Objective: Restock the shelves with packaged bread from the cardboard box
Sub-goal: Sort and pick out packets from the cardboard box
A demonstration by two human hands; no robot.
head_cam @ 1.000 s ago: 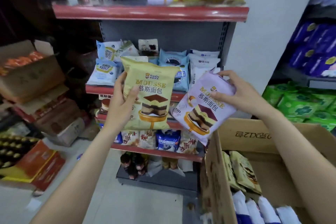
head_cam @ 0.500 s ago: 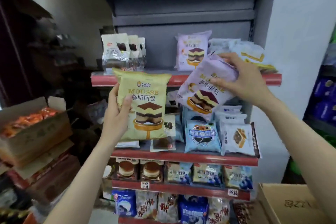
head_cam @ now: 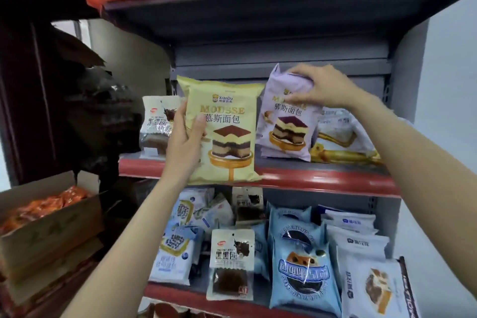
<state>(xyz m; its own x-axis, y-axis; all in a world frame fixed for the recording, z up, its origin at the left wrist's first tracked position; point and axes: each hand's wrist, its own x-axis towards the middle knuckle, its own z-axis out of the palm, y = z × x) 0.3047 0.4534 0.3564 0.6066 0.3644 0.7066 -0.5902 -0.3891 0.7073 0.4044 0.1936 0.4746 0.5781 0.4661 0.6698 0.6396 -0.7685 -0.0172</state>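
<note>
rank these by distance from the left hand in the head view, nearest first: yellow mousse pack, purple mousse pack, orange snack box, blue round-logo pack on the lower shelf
1. yellow mousse pack, gripped by the left hand
2. purple mousse pack, to its right on the shelf
3. blue round-logo pack, below right
4. orange snack box, far lower left

Soft, even light is falling across the shelf [head_cam: 258, 175] fronts; underside of the upper shelf is sitting in shadow. Glare is showing on the blue packet [head_cam: 302, 261]. Right hand [head_cam: 322, 88] is smearing with motion blur. Wide-angle lens is bending the edges; left side is reading dark
</note>
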